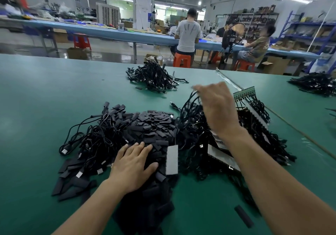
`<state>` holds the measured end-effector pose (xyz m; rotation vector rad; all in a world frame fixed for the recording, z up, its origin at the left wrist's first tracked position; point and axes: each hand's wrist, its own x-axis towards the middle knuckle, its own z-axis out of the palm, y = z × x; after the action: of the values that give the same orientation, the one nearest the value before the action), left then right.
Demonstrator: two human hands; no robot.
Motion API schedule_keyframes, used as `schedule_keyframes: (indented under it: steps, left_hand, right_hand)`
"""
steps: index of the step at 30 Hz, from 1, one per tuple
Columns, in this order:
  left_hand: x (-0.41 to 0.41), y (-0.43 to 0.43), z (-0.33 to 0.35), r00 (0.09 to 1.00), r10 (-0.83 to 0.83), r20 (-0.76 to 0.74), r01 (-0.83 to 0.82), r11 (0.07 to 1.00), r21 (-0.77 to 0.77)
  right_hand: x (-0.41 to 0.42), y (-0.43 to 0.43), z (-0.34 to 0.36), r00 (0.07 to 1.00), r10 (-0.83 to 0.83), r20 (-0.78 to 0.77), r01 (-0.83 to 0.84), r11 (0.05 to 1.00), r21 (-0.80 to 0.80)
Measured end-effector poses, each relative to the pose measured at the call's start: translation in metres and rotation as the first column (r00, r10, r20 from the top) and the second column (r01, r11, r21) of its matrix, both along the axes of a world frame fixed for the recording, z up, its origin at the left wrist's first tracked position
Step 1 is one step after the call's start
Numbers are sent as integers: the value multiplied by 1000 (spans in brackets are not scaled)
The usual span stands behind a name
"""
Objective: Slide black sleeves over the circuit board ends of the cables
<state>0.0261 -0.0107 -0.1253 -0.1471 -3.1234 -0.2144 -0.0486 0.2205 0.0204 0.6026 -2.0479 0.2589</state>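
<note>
"Resting where was the left hand (133,163)?"

"On the sleeves (152,125), a black heap in the middle of the green table (36,93). Its fingers lay straight and spread, pressing the heap and gripping nothing."

"And the right hand (216,107)?"

"It hung raised above the cables (192,136), a tangle touching the sleeves on their right. The fingertips were blurred, yet they pinched a cable (190,96) that looped up from the tangle."

"Were the boards (244,92) in sight?"

"A row of green ones stood just behind the right hand, with black leads hanging from it."

"What else lay about?"

"A loose sleeve (243,216) lay apart by the right forearm. A far pile (154,78) of cables sat farther back on the table, and a side pile (314,85) lay at its right edge."
</note>
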Motion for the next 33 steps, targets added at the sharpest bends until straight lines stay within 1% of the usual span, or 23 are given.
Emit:
schedule_keyframes:
  steps: [1, 3, 4, 5, 7, 9, 10, 11, 12, 13, 14, 15, 16, 17, 18, 20, 23, 25, 28, 30, 31, 32, 33]
  left_hand:
    - [1, 0, 0, 1000, -1, -3, 1, 1000, 3]
    - [2, 1, 1, 1000, -5, -14, 5, 1000, 1]
    - [2, 2, 2, 1000, -9, -16, 9, 1000, 4]
    - [2, 5, 4, 1000, -12, -14, 12, 1000, 13]
    - [2, 10, 10, 1000, 2, -3, -2, 999, 49]
    - [1, 15, 16, 999, 37, -30, -34, 994, 101]
    - [1, 18, 18, 996, 57, -72, -47, 990, 132]
    - [2, 20, 20, 986, 75, -146, -51, 986, 161]
    - [4, 23, 20, 968, 80, -238, -37, 983, 180]
    - [7, 26, 21, 943, 61, -326, 5, 981, 196]
    - [11, 30, 20, 922, 21, -387, 64, 976, 207]
    - [14, 34, 20, 911, -36, -412, 125, 973, 192]
    - [18, 38, 18, 912, -102, -398, 175, 973, 151]
    - [20, 41, 14, 923, -156, -352, 205, 973, 105]
    - [21, 43, 11, 940, -174, -292, 204, 976, 75]
    - [20, 42, 5, 965, -140, -220, 160, 984, 74]
    - [16, 44, 6, 970, -106, -217, 129, 987, 96]
    - [14, 43, 5, 966, -93, -239, 122, 987, 106]
    - [14, 42, 4, 944, -81, -321, 133, 981, 143]
    - [16, 41, 4, 917, -67, -394, 154, 969, 193]
    - [17, 41, 5, 906, -56, -420, 159, 964, 213]
    - [16, 40, 5, 899, -48, -436, 161, 961, 227]
    - [16, 39, 6, 893, -42, -448, 163, 958, 236]
  right_hand:
    - [6, -5, -9, 996, 47, 73, -53, 996, 72]
    - [17, -13, -26, 945, 61, 322, -117, 980, 159]
    - [19, -15, -32, 901, 41, 432, -126, 978, 169]
    - [20, -14, -37, 864, 29, 502, -125, 980, 157]
    - [20, -4, -40, 833, -29, 552, -63, 987, 147]
    - [18, 12, -41, 799, -226, 557, 74, 957, 282]
    - [18, 22, -42, 755, -327, 569, 134, 926, 354]
    - [20, 31, -44, 711, -381, 591, 172, 909, 380]
    - [22, 38, -46, 690, -384, 614, 194, 915, 353]
    - [25, 42, -48, 698, -353, 623, 209, 933, 294]
    - [27, 43, -48, 732, -312, 605, 217, 950, 226]
    - [25, 43, -45, 773, -283, 567, 224, 959, 173]
    - [20, 42, -40, 805, -276, 525, 241, 961, 136]
    - [13, 41, -33, 832, -283, 478, 270, 958, 98]
    - [6, 41, -23, 853, -293, 432, 304, 952, 45]
    - [-6, 41, 0, 878, -306, 368, 349, 935, -55]
    - [-12, 33, 21, 930, -284, 233, 323, 935, -149]
    - [-13, 25, 30, 953, -252, 171, 282, 940, -192]
    - [-21, 20, 48, 967, -215, 139, 246, 930, -274]
    - [-24, 17, 58, 971, -208, 119, 232, 939, -255]
    - [-23, 13, 58, 975, -184, 127, 207, 957, -205]
    - [-22, 8, 56, 974, -143, 178, 168, 977, -131]
    - [-20, 4, 53, 954, -108, 281, 126, 991, -47]
